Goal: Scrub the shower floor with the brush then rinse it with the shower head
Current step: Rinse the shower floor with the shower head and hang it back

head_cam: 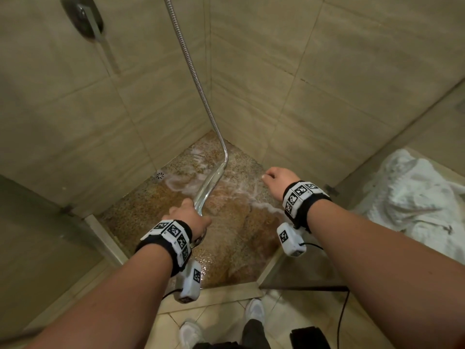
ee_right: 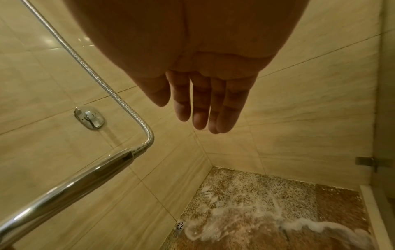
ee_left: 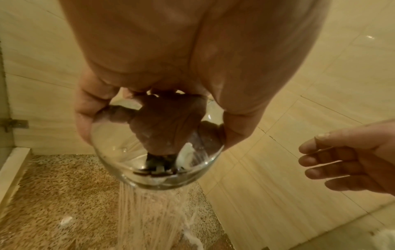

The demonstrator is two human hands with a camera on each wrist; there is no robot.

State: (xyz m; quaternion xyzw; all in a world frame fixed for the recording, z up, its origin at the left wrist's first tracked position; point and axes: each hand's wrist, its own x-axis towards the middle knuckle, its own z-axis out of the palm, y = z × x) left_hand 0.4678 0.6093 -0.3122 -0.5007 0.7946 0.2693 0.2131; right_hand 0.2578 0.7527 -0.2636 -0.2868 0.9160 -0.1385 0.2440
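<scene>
Two hands, rinse step. Left grip [head_cam: 190,217] wraps the shower head [ee_left: 158,157], spraying the near shower floor [head_cam: 234,235]; right grip [head_cam: 278,178] spread, idle. Next: sweep foam [ee_right: 252,218] toward the far-left drain [head_cam: 160,175].

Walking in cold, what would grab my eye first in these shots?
Probably the chrome shower head gripped in the left hand, spraying water onto the speckled shower floor. Next, white foam streaks that floor near the corner drain, while the right hand hovers empty above it.
</scene>
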